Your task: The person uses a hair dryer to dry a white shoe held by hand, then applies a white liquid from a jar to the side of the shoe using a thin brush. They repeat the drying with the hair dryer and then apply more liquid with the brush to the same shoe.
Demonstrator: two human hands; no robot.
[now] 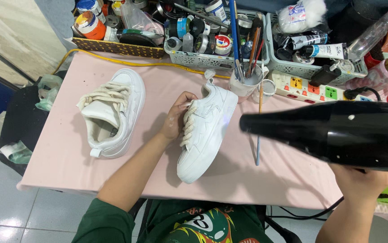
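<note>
My left hand [177,118] grips a white sneaker [209,130] by its thick laces and tongue, holding it tilted on its side on the pink table [68,153]. A black hair dryer [338,132] is held in my right hand [360,184], with its nozzle pointing left at the sneaker's side from a short distance. The second white sneaker [111,112] lies to the left on the table, untouched.
A cup of brushes [246,81] stands behind the held sneaker, and a long brush [259,130] lies beside it. Baskets of paint jars and tubes [212,40] line the back edge. A power strip [313,85] sits at the right. A yellow cable [126,62] runs along the back.
</note>
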